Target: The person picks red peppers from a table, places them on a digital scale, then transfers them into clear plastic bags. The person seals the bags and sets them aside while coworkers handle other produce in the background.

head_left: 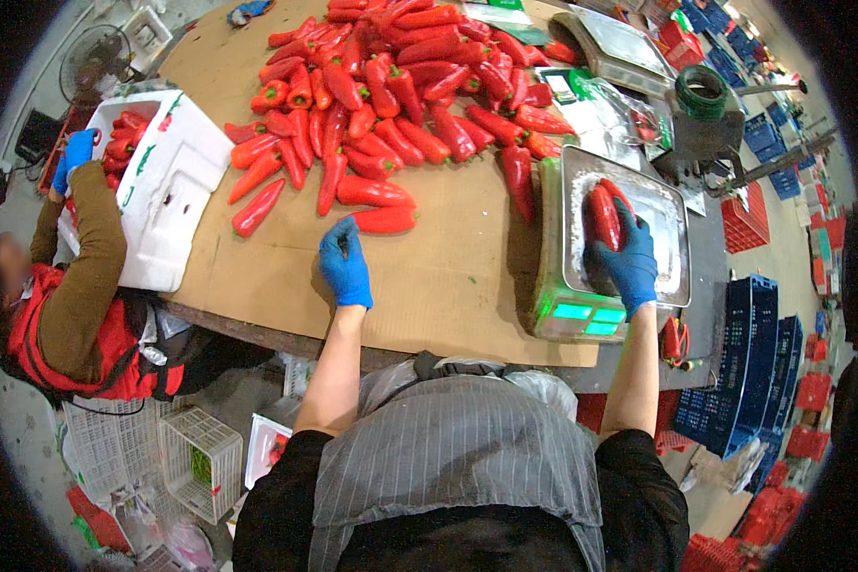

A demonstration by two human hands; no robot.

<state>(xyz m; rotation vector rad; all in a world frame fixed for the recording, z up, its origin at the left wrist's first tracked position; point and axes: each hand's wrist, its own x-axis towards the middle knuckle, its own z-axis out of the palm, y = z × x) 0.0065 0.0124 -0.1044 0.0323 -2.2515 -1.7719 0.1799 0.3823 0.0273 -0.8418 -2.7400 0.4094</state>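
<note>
My left hand [346, 263], in a blue glove, is loosely curled above the cardboard with nothing visible inside it. Its fingertips are right beside the tip of a long red pepper [385, 220]; I cannot tell whether they touch. On the right, my gloved right hand [626, 261] grips red peppers [605, 218] on the metal pan [668, 247] of a digital scale. The palm hides part of them. Lit green displays [572, 312] glow on the scale's near side. A large heap of red peppers [400, 79] covers the far middle of the table.
At left, a person's blue-gloved hand [80, 149] is at a white foam box [193, 179] holding red peppers. Plastic bags [608, 107] and a second scale [625, 43] lie at far right. A tape dispenser-like device [704, 107] stands beside them. Blue crates [733, 365] stand past the table's edge.
</note>
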